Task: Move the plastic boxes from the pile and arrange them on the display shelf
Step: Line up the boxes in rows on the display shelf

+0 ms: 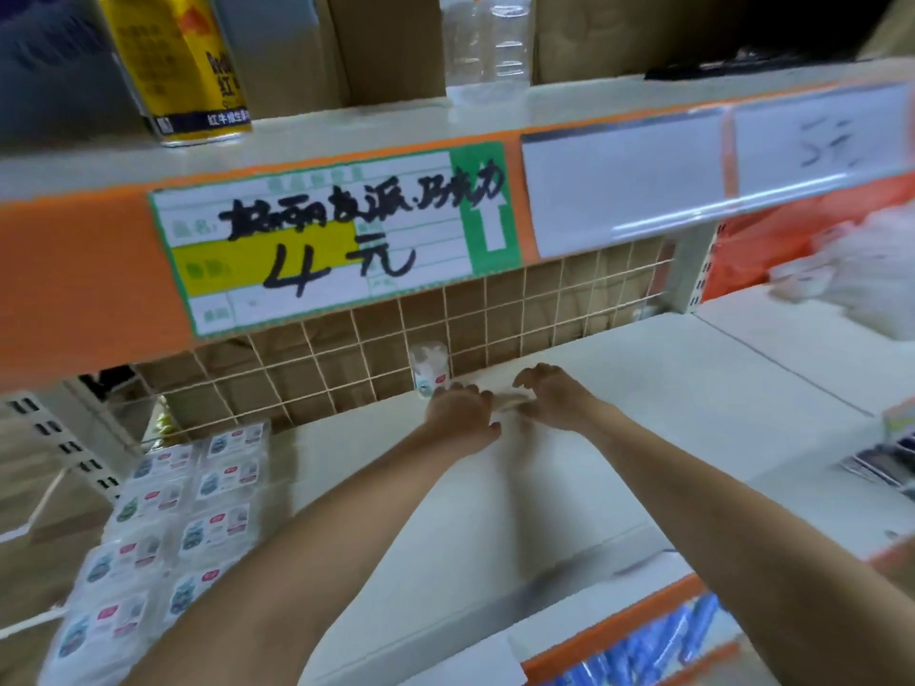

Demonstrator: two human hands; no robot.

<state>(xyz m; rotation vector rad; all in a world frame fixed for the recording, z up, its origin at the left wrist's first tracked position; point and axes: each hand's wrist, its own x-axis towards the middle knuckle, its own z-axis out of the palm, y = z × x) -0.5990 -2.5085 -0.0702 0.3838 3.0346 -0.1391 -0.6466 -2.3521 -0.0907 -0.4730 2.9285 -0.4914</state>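
Note:
Both my arms reach deep onto the white display shelf (643,403). One small clear plastic box (430,371) with a printed label stands upright at the back, against the wire grid. My left hand (463,413) is just in front of that box, fingers curled loosely, and I cannot tell whether it touches it. My right hand (552,396) hovers to the right of it, fingers bent, holding nothing. Several more labelled plastic boxes (168,517) lie in rows on the shelf's left side.
A wire grid backing (495,319) closes the rear of the shelf. The upper shelf carries a handwritten price tag (327,240), a yellow can (178,66) and clear bottles (487,37). White bags (856,284) sit at the right, blue packets (658,641) below.

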